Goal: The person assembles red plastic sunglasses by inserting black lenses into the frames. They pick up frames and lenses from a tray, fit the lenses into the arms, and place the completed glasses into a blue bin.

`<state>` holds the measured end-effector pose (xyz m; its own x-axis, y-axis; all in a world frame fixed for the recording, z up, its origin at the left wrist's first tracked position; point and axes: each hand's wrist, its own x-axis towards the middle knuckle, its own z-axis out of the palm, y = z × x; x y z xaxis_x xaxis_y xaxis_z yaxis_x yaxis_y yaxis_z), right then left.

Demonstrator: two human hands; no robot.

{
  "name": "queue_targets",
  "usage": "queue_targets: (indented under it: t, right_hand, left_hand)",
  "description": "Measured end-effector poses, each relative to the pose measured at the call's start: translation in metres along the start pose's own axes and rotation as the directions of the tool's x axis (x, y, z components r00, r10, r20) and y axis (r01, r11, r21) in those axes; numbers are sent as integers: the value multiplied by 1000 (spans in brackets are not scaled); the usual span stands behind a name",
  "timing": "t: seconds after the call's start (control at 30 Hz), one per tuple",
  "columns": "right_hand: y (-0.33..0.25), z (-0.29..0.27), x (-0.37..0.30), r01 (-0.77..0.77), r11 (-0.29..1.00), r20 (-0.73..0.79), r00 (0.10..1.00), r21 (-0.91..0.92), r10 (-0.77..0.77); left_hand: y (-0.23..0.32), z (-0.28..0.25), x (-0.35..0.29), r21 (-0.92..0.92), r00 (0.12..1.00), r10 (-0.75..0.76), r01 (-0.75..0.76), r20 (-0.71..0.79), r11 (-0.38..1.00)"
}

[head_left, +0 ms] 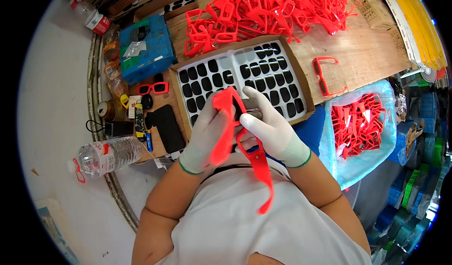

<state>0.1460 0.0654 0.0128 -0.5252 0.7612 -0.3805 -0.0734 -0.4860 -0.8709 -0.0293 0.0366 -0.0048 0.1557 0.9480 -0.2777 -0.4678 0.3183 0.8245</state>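
Note:
Both my hands wear white gloves with green cuffs and hold one red glasses frame (pixel 258 160) in front of my chest. My left hand (pixel 203 135) is closed around one side of it, partly hidden behind a temple arm smeared by motion. My right hand (pixel 272 132) is closed on the frame, thumb pressing near its middle. A dark lens seems to sit in the upper opening; the lower opening looks unfilled. The other temple arm hangs toward my lap. Just beyond my hands lies a cardboard box (pixel 308 94) with white trays of black lenses (pixel 217 80).
A heap of red frames (pixel 263 11) covers the table's far side. One red frame (pixel 323 76) lies right of the box; a blue-lined bin (pixel 391 138) holds more. Leftward are red glasses (pixel 153 87), a black phone (pixel 168 128), a blue box (pixel 146 48) and a plastic bottle (pixel 110 156).

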Motion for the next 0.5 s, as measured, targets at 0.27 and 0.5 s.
queue_targets:
  t: [0.27,0.5]
  right_hand:
    - [-5,3,-12,-23,972,15,1000,-232,27]
    - [-7,8,-13,29,933,-9,999,-358,-35]
  left_hand:
    - [34,-11,-16,252,997,-49,34,53,967]
    - [42,-12,-24,552,997,-21,61,-79,831]
